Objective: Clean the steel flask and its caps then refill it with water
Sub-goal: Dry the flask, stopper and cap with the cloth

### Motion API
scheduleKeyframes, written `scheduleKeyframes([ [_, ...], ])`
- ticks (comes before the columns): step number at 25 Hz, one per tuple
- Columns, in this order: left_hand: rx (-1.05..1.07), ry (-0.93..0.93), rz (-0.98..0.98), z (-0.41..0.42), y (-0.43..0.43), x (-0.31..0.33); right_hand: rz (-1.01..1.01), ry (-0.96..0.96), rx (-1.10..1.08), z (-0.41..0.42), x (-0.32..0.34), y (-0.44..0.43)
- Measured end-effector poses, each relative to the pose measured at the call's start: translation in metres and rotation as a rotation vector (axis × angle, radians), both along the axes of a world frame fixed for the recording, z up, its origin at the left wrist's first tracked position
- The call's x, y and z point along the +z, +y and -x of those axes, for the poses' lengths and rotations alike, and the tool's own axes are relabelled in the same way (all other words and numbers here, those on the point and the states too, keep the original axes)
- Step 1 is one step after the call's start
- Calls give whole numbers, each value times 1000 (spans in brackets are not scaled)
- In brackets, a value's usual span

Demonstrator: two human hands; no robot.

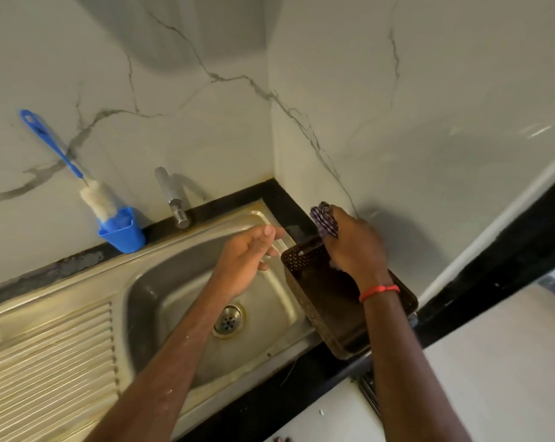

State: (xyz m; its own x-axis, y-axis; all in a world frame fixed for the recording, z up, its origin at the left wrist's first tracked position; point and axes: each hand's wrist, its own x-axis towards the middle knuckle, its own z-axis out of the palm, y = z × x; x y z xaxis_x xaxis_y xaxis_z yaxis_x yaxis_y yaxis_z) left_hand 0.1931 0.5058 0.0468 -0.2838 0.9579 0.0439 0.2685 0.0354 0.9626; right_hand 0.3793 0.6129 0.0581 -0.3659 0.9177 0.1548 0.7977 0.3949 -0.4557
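Head view: right hand fingers grip patterned cloth

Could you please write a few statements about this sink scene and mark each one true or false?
1. The right hand grips a striped cloth above the brown basket. True.
2. The bottle brush lies in the sink basin. False: it stands in the blue holder against the wall.
3. Water runs from the tap. False: no stream is visible.
4. The steel flask stands in the basin. False: no flask is in view.
5. A red band circles the right wrist. True.
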Motion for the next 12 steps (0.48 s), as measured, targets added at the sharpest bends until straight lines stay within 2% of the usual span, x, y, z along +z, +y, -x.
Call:
scheduleKeyframes([
  [2,54,7,12,3,-1,-8,-234,-128,-85,-9,-11,-6],
  [3,86,27,17,6,-1,-12,-225,-169,-85,-10,-21,-9],
  [6,120,106,18,10,-4,-15,182,-304,10,-3,-55,-19],
  [7,118,111,16,12,-5,-15,251,-350,41,-1,-61,-20],
  [10,87,183,-5,15,-13,-11,212,-266,43,7,-57,-11],
  [12,58,325,5,19,-20,-8,136,-197,59,16,-43,-7],
])
